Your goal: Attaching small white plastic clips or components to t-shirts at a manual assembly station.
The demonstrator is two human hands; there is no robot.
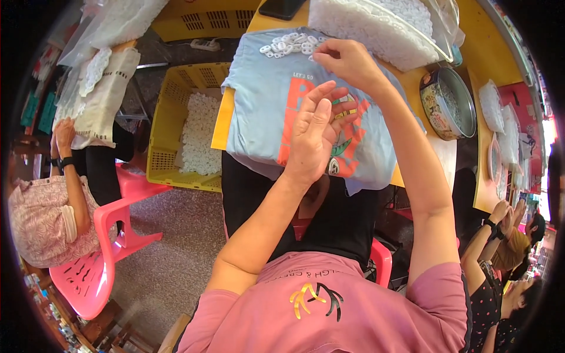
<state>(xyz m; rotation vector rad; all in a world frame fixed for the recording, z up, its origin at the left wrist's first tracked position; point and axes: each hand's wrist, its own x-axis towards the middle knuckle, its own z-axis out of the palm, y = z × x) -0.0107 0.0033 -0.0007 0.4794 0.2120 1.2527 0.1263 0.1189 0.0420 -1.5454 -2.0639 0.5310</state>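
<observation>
A light blue T-shirt (pixel 259 112) with an orange print is spread over the yellow table in front of me. Small white oval plastic pieces (pixel 285 44) with holes lie heaped on its far part. My right hand (pixel 350 63) is at the right side of this heap, thumb and forefinger pinched at a small white piece; the fingertips partly hide it. Nearer to me, my left hand (pixel 315 135) hovers over the print with its palm turned up. Its fingers are apart and slightly curled, and nothing shows in them.
A large white container (pixel 376 35) of white pieces stands at the back right, beside a round tin (pixel 438 106). Left of the table is a yellow crate (pixel 162 129) with white pieces. People sit at both sides; a pink chair (pixel 106 247) stands on the left.
</observation>
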